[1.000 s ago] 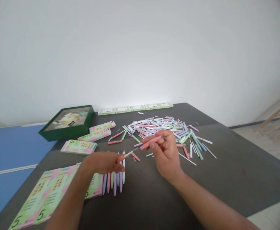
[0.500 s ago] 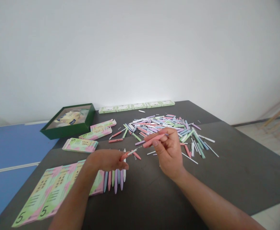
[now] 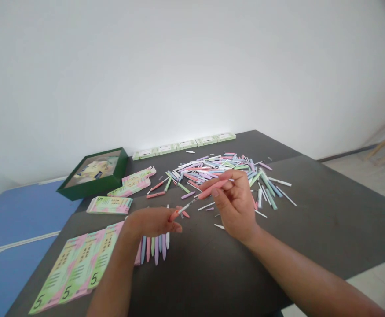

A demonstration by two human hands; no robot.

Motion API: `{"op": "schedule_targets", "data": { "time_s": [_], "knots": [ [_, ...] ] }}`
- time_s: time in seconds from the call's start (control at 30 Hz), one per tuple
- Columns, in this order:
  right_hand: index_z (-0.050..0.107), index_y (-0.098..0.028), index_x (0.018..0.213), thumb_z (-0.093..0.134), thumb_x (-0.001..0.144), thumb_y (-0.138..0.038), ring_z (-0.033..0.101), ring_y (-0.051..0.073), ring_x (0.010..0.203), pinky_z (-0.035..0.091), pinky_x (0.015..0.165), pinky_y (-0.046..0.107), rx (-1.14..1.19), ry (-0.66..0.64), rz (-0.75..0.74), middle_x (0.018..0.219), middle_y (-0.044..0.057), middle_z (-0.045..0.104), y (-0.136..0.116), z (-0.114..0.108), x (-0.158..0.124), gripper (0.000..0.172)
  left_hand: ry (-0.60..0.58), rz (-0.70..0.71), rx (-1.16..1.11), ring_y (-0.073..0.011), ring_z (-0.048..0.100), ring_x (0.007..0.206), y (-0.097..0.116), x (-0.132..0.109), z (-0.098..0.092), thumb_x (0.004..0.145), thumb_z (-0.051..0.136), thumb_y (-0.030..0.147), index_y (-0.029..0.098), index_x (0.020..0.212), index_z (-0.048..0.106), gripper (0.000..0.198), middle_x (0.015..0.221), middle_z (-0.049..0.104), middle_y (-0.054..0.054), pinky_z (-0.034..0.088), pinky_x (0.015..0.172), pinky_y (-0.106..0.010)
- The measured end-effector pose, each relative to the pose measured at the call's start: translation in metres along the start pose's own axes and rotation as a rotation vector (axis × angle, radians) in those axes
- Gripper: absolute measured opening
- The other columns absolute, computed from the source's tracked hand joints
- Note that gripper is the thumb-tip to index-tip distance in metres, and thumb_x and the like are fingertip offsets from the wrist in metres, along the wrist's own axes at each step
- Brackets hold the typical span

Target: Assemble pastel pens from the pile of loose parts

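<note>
Between the fingers of my left hand (image 3: 157,222) is a short pink pen part (image 3: 174,215), and a white pen refill (image 3: 185,208) sticks out of it toward the right. My right hand (image 3: 236,209) pinches a longer pink pen barrel (image 3: 210,190), tilted down to the left. The barrel's lower end meets the refill's tip or lies very close to it. Beneath my left hand, a row of pastel pens (image 3: 156,253) lies side by side, partly hidden by the hand and forearm.
A heap of pen parts (image 3: 212,167) spreads behind my hands. Flat pen boxes (image 3: 76,264) lie at the left, more boxes (image 3: 131,187) behind them. A green box (image 3: 91,189) holds plastic packets. Pale green boxes (image 3: 185,144) line the table's back edge by the wall.
The camera view has tilted and shifted slightly. Both hands keep their grips, and the refill and pink barrel now slope more steeply. A white stick has come into view beside my right hand.
</note>
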State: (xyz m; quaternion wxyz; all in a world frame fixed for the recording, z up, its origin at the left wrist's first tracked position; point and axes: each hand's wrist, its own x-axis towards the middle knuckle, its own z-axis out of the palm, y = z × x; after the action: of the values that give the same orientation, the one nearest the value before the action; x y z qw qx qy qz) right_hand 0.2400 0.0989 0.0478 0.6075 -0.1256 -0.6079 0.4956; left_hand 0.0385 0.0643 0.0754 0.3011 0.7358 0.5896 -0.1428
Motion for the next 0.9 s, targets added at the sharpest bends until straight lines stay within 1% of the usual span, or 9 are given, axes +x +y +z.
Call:
{"op": "schedule_targets", "data": {
  "time_s": [0.07, 0.17, 0.27, 0.33, 0.43, 0.57, 0.7, 0.9],
  "knots": [
    [0.037, -0.025, 0.100, 0.051, 0.089, -0.018, 0.065, 0.013, 0.072, 0.052, 0.074, 0.034, -0.015, 0.004, -0.014, 0.085, 0.001, 0.066, -0.001, -0.004, 0.000, 0.019, -0.011, 0.017, -0.007, -0.0170, 0.055, 0.066, 0.003, 0.002, 0.000, 0.083, 0.045, 0.041, 0.023, 0.116, 0.056, 0.039, 0.073, 0.062, 0.001, 0.039, 0.057, -0.024],
    [0.037, -0.024, 0.100, 0.050, 0.089, -0.019, 0.065, 0.013, 0.073, 0.050, 0.084, 0.039, -0.045, 0.018, -0.031, 0.082, 0.000, 0.067, -0.003, -0.010, 0.001, 0.018, -0.036, 0.043, -0.023, -0.0168, 0.056, 0.067, 0.008, 0.005, -0.001, 0.085, 0.043, 0.041, 0.021, 0.116, 0.056, 0.039, 0.072, 0.062, 0.001, 0.041, 0.060, -0.024],
    [0.037, -0.024, 0.100, 0.050, 0.090, -0.021, 0.065, 0.013, 0.072, 0.048, 0.089, 0.041, -0.058, 0.025, -0.033, 0.083, 0.000, 0.066, -0.005, -0.014, 0.001, 0.017, -0.020, 0.063, -0.022, -0.0165, 0.056, 0.067, 0.012, 0.008, 0.000, 0.085, 0.043, 0.040, 0.020, 0.116, 0.055, 0.039, 0.073, 0.063, 0.001, 0.041, 0.060, -0.024],
    [0.037, -0.024, 0.101, 0.050, 0.090, -0.023, 0.065, 0.013, 0.071, 0.049, 0.087, 0.041, -0.062, 0.024, -0.029, 0.084, 0.001, 0.066, -0.005, -0.015, 0.000, 0.018, 0.001, 0.069, -0.011, -0.0167, 0.056, 0.068, 0.015, 0.010, 0.001, 0.084, 0.044, 0.039, 0.020, 0.116, 0.054, 0.039, 0.077, 0.064, 0.000, 0.041, 0.060, -0.024],
    [0.037, -0.025, 0.102, 0.050, 0.089, -0.023, 0.065, 0.013, 0.071, 0.051, 0.081, 0.038, -0.071, 0.012, -0.020, 0.084, 0.001, 0.066, -0.008, -0.016, -0.001, 0.018, 0.008, 0.077, -0.016, -0.0167, 0.056, 0.069, 0.018, 0.012, 0.001, 0.082, 0.046, 0.039, 0.020, 0.114, 0.053, 0.038, 0.081, 0.064, 0.000, 0.041, 0.061, -0.024],
    [0.036, -0.025, 0.104, 0.049, 0.090, -0.020, 0.064, 0.014, 0.072, 0.052, 0.076, 0.035, -0.066, -0.010, -0.030, 0.083, 0.001, 0.065, -0.011, -0.016, -0.003, 0.020, -0.005, 0.075, -0.017, -0.0160, 0.054, 0.066, 0.021, 0.013, 0.001, 0.081, 0.046, 0.039, 0.021, 0.112, 0.053, 0.037, 0.078, 0.063, 0.001, 0.040, 0.059, -0.023],
    [0.037, -0.025, 0.106, 0.048, 0.090, -0.017, 0.063, 0.013, 0.073, 0.051, 0.076, 0.035, -0.062, -0.023, -0.053, 0.084, 0.001, 0.064, -0.012, -0.015, -0.003, 0.021, 0.001, 0.073, 0.022, -0.0158, 0.051, 0.062, 0.023, 0.011, 0.001, 0.082, 0.044, 0.041, 0.019, 0.108, 0.054, 0.035, 0.071, 0.059, 0.002, 0.038, 0.054, -0.023],
    [0.039, -0.025, 0.107, 0.049, 0.089, -0.017, 0.062, 0.016, 0.079, 0.048, 0.080, 0.040, -0.163, -0.017, -0.076, 0.081, 0.002, 0.064, -0.008, -0.014, -0.005, 0.022, 0.006, 0.084, 0.038, -0.0157, 0.051, 0.063, 0.022, 0.009, 0.002, 0.083, 0.045, 0.041, 0.020, 0.108, 0.054, 0.034, 0.072, 0.058, 0.002, 0.040, 0.056, -0.024]
  ]
}}
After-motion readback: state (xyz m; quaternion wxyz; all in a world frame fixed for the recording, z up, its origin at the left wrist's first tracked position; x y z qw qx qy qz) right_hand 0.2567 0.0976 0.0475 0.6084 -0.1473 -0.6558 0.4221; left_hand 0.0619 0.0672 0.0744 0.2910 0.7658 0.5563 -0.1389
